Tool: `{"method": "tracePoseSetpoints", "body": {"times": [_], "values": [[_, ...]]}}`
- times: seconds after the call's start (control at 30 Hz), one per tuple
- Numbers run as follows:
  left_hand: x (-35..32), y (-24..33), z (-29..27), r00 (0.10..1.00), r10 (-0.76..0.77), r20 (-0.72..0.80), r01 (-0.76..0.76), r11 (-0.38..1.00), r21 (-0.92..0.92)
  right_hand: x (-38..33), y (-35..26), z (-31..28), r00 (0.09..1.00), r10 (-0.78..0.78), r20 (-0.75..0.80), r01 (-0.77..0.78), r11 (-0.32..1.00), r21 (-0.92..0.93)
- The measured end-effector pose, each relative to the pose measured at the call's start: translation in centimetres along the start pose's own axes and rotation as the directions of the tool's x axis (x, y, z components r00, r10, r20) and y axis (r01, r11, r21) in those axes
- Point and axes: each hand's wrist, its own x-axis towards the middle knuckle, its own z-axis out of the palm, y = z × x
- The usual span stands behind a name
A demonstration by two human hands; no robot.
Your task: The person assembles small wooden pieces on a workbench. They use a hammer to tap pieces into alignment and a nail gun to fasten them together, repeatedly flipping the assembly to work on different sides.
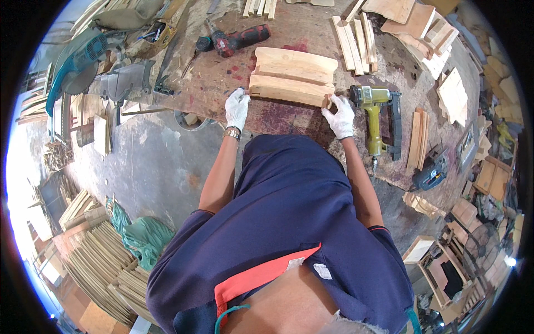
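A pale wooden piece [292, 68] made of several boards, with curved ends, lies at the near edge of the workbench. My left hand [237, 109], in a white glove, has its fingers bent in at the piece's near left corner. My right hand [340, 118], gloved too, closes its thumb and fingers at the near right corner; the fingertips are partly hidden against the wood. Just right of it lies a yellow-green and black nail gun [376, 114]. Beyond the piece on the left is a red and black cordless power tool [236, 41].
Wood strips [356, 44] and flat offcuts [409, 25] lie at the far right of the workbench [192, 83]. A blue-black power tool [431, 171] rests at its right edge. A teal saw [78, 72] with a round blade stands left. Stacked slats [100, 259] fill the lower left.
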Motion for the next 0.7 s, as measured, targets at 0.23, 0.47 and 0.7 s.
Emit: {"method": "tracePoseSetpoints", "body": {"times": [0.23, 0.47, 0.7], "values": [[1.4, 3.3, 0.4, 1.0, 0.014, 0.01, -0.017, 0.908, 0.418, 1.4, 0.1, 0.5, 0.955, 0.28, 0.097, -0.29, 0.95, 0.119], [2.1, 6.4, 0.8, 0.984, -0.18, 0.014, 0.151, 0.863, 0.481, 1.9, 0.3, 0.6, 0.954, 0.285, 0.094, -0.298, 0.938, 0.18], [1.0, 8.6, 0.6, 0.953, -0.236, 0.188, 0.239, 0.971, 0.008, 2.3, 0.5, 0.1, 0.944, 0.284, 0.171, -0.318, 0.921, 0.226]]}}
